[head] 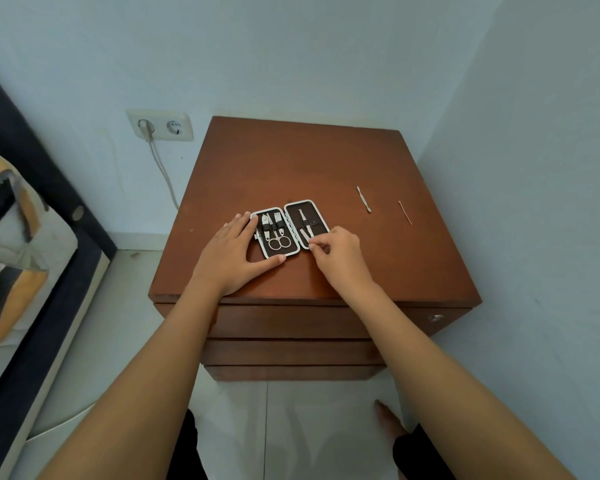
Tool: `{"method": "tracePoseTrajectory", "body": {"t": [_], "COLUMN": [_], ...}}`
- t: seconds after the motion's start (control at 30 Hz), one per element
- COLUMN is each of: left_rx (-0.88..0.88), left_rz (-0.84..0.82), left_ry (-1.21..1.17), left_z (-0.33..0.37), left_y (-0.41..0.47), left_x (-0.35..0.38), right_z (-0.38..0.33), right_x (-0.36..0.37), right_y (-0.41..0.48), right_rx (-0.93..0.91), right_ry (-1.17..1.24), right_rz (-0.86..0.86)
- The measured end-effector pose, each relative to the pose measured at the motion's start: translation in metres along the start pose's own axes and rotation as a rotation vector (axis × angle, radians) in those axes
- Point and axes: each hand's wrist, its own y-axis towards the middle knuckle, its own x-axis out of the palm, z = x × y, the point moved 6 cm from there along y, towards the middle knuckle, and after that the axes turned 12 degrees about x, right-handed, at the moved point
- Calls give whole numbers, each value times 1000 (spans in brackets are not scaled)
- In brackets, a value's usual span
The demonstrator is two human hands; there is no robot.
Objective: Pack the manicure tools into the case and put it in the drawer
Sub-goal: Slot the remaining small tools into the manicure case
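Note:
A small manicure case (289, 227) with a dark lining and white rim lies open on the brown nightstand (291, 161). Its left half holds scissors (280, 242), clippers and other tools. My left hand (231, 256) rests flat against the case's left side, thumb along its front edge. My right hand (336, 256) pinches a thin metal tool (307, 233) at the lower edge of the case's right half. Two loose tools lie to the right: a silver cuticle pusher (364, 199) and a thin stick (405, 212). The top drawer (284, 320) is closed.
The nightstand stands in a corner, walls behind and to the right. A wall socket (160, 125) with a plugged cable is at the left. A bed (21, 237) runs along the left edge. My foot (390, 419) is on the white floor.

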Motion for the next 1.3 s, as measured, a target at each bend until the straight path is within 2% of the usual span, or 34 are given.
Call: {"method": "tracePoseTrajectory", "body": {"t": [0.17, 0.27, 0.33, 0.4, 0.53, 0.63, 0.8, 0.97, 1.13, 1.3], "left_rx": [-7, -7, -4, 0, 2, -3, -3, -3, -10, -12], "left_rz": [10, 12, 11, 10, 9, 15, 22, 24, 28, 27], "left_ry": [-11, -13, -20, -28, -27, -30, -24, -25, -26, -45], "left_z": [1, 1, 1, 2, 3, 4, 3, 2, 2, 3], "left_y": [-1, -2, -2, -2, 0, 0, 1, 0, 1, 0], "left_x": [0, -1, -1, -2, -4, -5, -5, -5, -5, -5], "right_z": [-12, -9, -2, 14, 57, 72, 69, 70, 61, 46], "right_x": [13, 16, 7, -10, -45, -57, -55, -48, -40, -30], "right_y": [-5, -2, 5, 22, 61, 80, 92, 97, 83, 42], "right_rx": [-184, -189, -142, -55, 192, 291, 282, 367, 262, 102], "right_ry": [-281, -279, -137, -25, 56, 26, -12, -84, -215, -36], "right_rz": [-29, -85, -73, 21, 203, 233, 242, 241, 193, 135]}}
